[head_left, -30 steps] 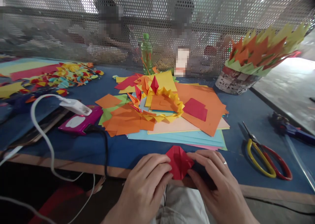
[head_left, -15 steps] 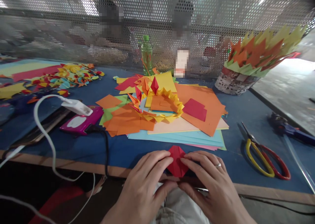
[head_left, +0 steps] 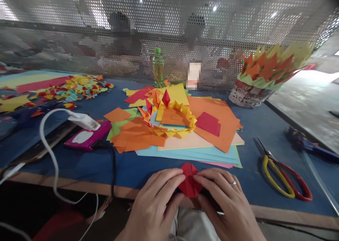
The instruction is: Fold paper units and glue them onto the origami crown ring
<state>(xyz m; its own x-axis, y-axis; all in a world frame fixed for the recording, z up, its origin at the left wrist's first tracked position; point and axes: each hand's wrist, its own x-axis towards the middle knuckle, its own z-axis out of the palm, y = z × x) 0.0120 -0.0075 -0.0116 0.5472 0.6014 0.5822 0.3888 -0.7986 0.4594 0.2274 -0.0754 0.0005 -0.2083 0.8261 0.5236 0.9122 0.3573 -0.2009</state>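
A folded piece of red paper [head_left: 190,181] with creases down its middle is pinched between my two hands at the table's front edge. My left hand [head_left: 159,195] grips its left side, fingertips on top and thumb below. From the right, my right hand [head_left: 222,195], with a ring on one finger, holds the other side in the same way. Beyond them sits a ring of folded yellow paper [head_left: 182,131] with red and orange pointed pieces on its left side. It rests on sheets of orange paper [head_left: 222,110] and light blue paper [head_left: 185,152].
Scissors [head_left: 280,177] with yellow and red handles lie at right, beside a blue glue gun [head_left: 315,147]. A magenta adapter [head_left: 103,131] with cables is at left. Farther back are small folded pieces [head_left: 79,85], a green bottle [head_left: 158,66] and a paper-filled pot [head_left: 247,94].
The view has tilted up slightly, so the table things sit lower in the picture. Both hands still hold the red paper, and my thumbs have drawn a little farther apart.
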